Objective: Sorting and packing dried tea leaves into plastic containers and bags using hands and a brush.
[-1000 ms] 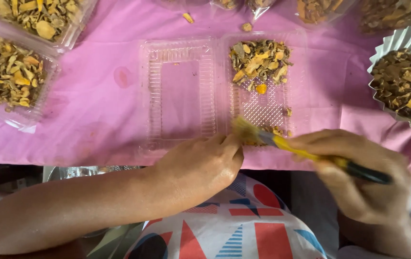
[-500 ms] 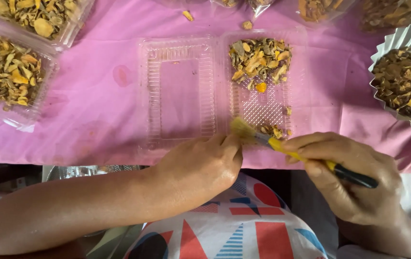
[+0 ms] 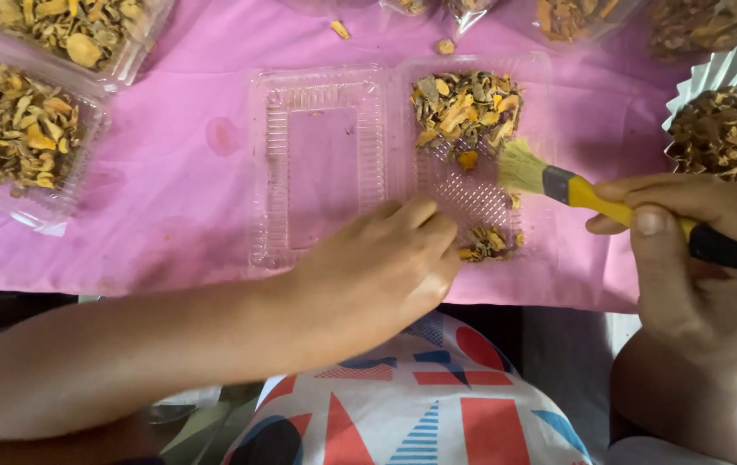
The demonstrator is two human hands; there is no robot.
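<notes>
Paintbrush (image 3: 597, 200) with a yellow and black handle sits pinched between thumb and fingers of the right hand (image 3: 696, 258), its pale bristles over the right half of an open clear plastic clamshell tray (image 3: 325, 164). Dried yellow-brown herb pieces (image 3: 465, 108) lie in that half. The left hand (image 3: 377, 271), fingers curled and holding nothing, presses on the tray's near edge. Everything rests on a pink-covered worktop (image 3: 188, 172), with a fluted foil cup (image 3: 734, 73) of herbs to the right.
</notes>
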